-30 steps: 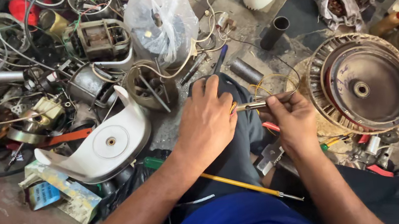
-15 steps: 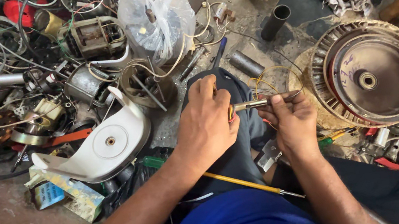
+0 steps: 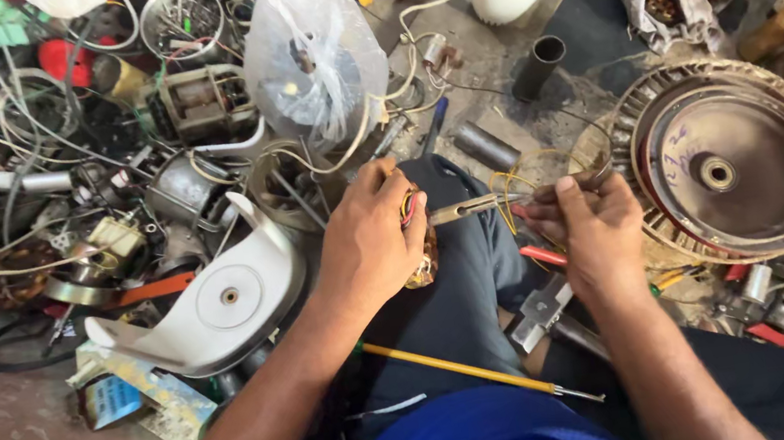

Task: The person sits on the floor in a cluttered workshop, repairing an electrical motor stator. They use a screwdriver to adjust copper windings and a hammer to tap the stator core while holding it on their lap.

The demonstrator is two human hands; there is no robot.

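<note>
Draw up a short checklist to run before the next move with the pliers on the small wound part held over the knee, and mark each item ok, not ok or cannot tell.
1. Left hand grips the wound part: ok.
2. Right hand holds the pliers: ok.
3. Pliers tip reaches the part: ok.
4. Which wire the tip grips: cannot tell.
5. Yellow wires clear of the pliers: not ok, they loop around them.
6. Part steadied above the knee: ok.

Wound motor coil [image 3: 419, 247] on knee; pliers [image 3: 476, 206] horizontal beside.
</note>
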